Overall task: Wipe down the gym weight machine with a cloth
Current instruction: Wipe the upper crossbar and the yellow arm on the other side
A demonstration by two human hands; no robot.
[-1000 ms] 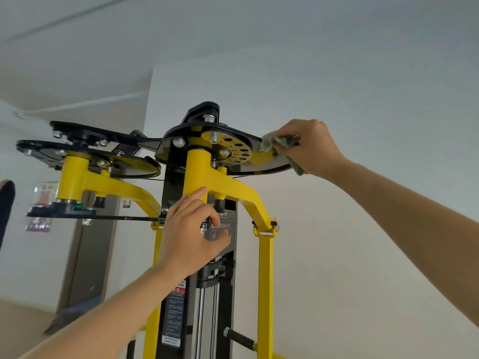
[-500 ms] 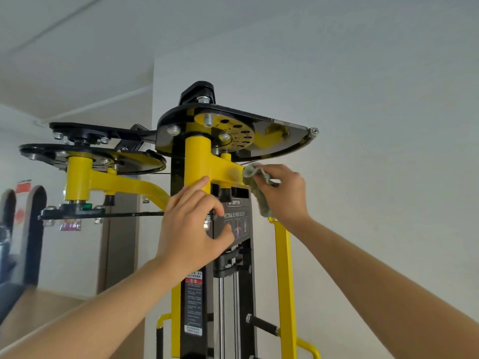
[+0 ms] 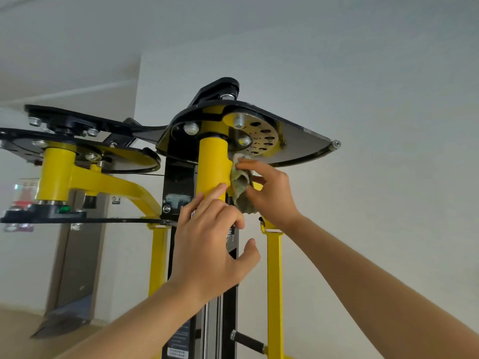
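The cloth, greenish and bunched, is pressed to the right flank of the yellow post, just under the plate. The right hand grips it, fingers curled round the wad. The left hand holds nothing: fingers loose, index tip touching the post lower down.

We judge the step as wiping the post at the top of the machine. The next move likely calls for drawing the cloth down or round the post under steady pressure.

Writing: digits beside the holes of the disc; we read 2 to 5. The labels low on the machine are too blurred to read.
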